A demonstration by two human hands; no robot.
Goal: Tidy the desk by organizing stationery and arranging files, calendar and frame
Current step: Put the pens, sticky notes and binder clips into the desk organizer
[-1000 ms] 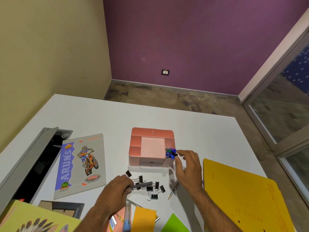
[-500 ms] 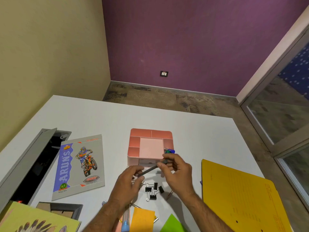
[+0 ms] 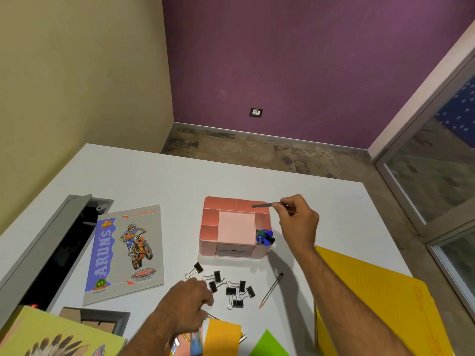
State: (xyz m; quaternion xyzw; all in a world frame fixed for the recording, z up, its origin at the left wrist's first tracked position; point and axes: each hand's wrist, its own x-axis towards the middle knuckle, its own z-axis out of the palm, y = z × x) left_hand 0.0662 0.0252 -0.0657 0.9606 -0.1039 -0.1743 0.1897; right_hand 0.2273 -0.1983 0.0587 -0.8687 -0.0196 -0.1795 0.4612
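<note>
Notebook [image 3: 126, 253]: lay flat at the left of the bench [image 3: 154, 181], just right of an open cable hatch [image 3: 51, 242], not yet filed.
Frame [image 3: 102, 321]: lay at the near left edge, partly under a yellow-green sheet [image 3: 38, 330], waiting to be stood up.
Left hand [image 3: 183, 301]: fingers curled down at the near edge of the clips [image 3: 231, 289]; whether it gripped anything, I could not tell. Probably it was reaching for the next piece.
Clips: black, scattered loose on the bench, near the organiser.
Organiser [image 3: 235, 226]: pink, at mid-bench; a pad of pink notes filled the centre, blue and green pens [image 3: 264, 237] stood in the near-right slot, and the other slots looked empty.
Pen [image 3: 264, 205]: dark, held level over the far-right slot, likely to be dropped in.
Pencil [image 3: 271, 290]: lay loose, right of the clips.
Right hand [image 3: 298, 217]: pinched the dark pen's right end.
Folder [image 3: 385, 304]: yellow, lay flat at the near right, partly under the right forearm.
</note>
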